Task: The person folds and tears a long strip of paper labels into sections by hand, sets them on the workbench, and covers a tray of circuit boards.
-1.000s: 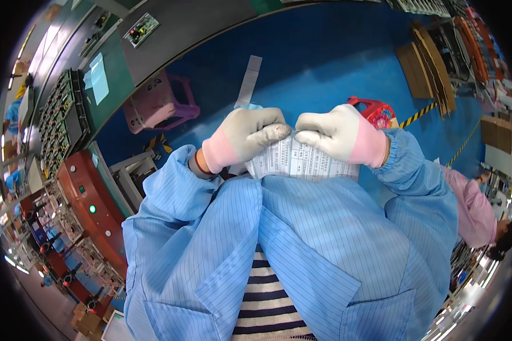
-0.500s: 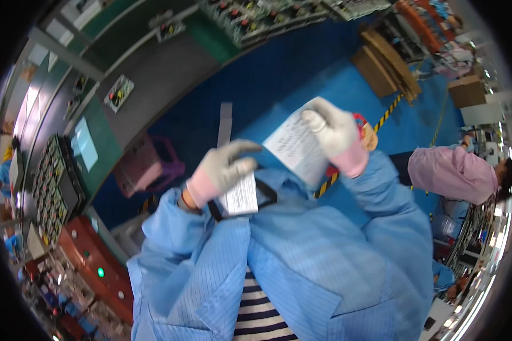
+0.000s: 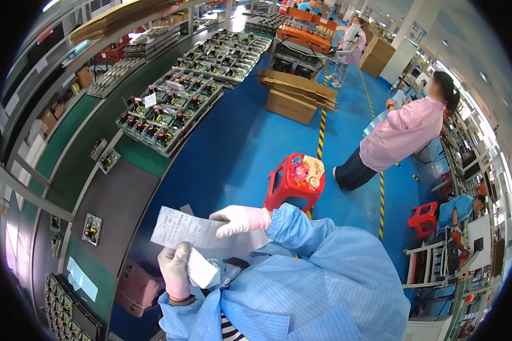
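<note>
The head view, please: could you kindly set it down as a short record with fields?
Right hand: white-gloved right hand grips the long white printed paper sheet at its upper edge.
Left hand: white-gloved left hand holds a smaller white paper slip.
Clothing: light blue striped smock sleeves.
Behind: red plastic stool on blue floor.
Bystander: person in pink coat, standing.

Gloved right hand [image 3: 240,220] and left hand [image 3: 175,268] hold a printed paper sheet [image 3: 188,230] (white).

A white printed label sheet [image 3: 189,232] is held low in the centre — a smaller white slip [image 3: 202,271] just below it. Flattened brown cardboard boxes [image 3: 297,94] are stacked on the blue floor beyond.
</note>
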`<action>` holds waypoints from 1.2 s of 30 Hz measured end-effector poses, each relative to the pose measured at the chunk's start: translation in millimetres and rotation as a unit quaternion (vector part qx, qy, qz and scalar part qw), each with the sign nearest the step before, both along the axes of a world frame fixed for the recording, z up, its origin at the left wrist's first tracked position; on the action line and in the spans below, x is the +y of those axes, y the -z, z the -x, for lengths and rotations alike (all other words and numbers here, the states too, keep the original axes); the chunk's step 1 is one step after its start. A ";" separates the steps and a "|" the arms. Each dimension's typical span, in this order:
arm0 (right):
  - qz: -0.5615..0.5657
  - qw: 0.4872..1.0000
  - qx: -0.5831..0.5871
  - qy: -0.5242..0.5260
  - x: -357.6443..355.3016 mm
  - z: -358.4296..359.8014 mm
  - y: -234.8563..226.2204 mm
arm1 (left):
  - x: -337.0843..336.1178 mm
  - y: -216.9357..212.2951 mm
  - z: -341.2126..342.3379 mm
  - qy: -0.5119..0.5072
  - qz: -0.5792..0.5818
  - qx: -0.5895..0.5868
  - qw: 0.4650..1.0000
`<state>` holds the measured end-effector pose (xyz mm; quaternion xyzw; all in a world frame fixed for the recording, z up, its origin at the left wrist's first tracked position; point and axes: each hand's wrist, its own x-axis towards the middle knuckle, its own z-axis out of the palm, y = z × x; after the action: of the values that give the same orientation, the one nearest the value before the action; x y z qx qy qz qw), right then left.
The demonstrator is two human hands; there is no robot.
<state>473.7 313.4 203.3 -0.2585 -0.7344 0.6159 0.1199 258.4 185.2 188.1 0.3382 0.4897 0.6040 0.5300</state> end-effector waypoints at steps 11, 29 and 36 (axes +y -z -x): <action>-0.044 0.994 -0.088 -0.044 -7.5 11.3 11.4 | -19.5 16.4 27.6 -0.066 0.026 -0.019 0.997; -0.108 0.977 -0.143 -0.113 -23.5 6.6 -8.6 | -45.8 22.3 25.9 -0.100 0.009 -0.014 0.995; -0.046 0.986 -0.130 -0.095 -36.7 -3.5 3.9 | -63.8 50.0 43.2 -0.068 0.034 0.059 0.995</action>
<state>477.2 276.8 199.4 -0.2594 -0.7925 0.5514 -0.0239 215.2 121.4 138.0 0.3208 0.5627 0.6006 0.4687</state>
